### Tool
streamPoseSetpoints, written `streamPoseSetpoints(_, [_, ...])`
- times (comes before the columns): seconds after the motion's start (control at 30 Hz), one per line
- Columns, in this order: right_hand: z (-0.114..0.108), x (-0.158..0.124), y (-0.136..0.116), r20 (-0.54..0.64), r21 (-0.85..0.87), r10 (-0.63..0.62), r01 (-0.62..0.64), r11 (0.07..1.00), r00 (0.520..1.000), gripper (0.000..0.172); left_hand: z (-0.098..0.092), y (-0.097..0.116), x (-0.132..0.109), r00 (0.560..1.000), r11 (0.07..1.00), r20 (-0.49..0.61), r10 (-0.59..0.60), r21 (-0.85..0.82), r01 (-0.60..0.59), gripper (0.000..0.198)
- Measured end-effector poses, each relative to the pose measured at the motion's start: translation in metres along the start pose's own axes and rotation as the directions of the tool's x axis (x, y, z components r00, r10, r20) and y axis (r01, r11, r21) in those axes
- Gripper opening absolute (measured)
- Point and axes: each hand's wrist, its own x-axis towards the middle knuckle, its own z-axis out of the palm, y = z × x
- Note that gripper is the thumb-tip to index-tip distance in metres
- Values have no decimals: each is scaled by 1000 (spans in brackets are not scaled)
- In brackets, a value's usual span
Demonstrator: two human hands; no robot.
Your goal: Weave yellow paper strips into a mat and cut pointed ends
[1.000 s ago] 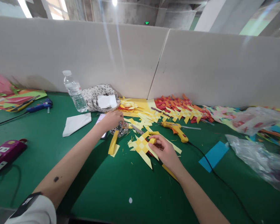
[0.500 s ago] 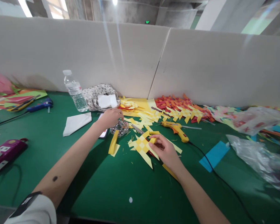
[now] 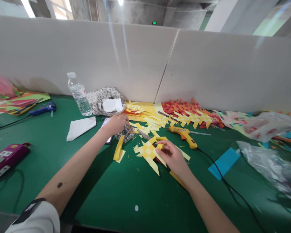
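My left hand (image 3: 118, 124) reaches down over a round clear container (image 3: 126, 134) of small dark and light pieces; its fingers are bent together, and anything between the tips is too small to make out. My right hand (image 3: 171, 155) pinches a small yellow paper roll (image 3: 159, 146) at the right edge of a woven yellow paper fish (image 3: 148, 151), which lies on the green table. Scissors (image 3: 143, 134) lie behind the fish, partly covered by it. A folded yellow strip (image 3: 118, 149) stands left of the fish.
Behind are yellow scraps (image 3: 151, 123), red paper fish (image 3: 181, 108) and a patterned bag (image 3: 104, 100). A yellow glue gun (image 3: 185, 135) with cord lies right, beside blue paper (image 3: 224, 163). A water bottle (image 3: 80, 98), phone (image 3: 106, 122) and purple power strip (image 3: 11, 158) lie left.
The whole view has shifted slightly. My left hand is a little lower over the clear container; my right hand keeps its place at the fish.
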Motion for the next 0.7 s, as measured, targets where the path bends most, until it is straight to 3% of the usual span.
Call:
streamPoseSetpoints(0.4, [1, 1, 0, -2, 0, -13, 13, 1000, 1000, 29, -4, 4, -1, 997, 996, -57, 57, -71, -61, 51])
streamPoseSetpoints(0.7, [0, 0, -6, -1, 1, 5, -5, 1000, 1000, 30, -8, 8, -2, 995, 994, -31, 97, -54, -98, 52])
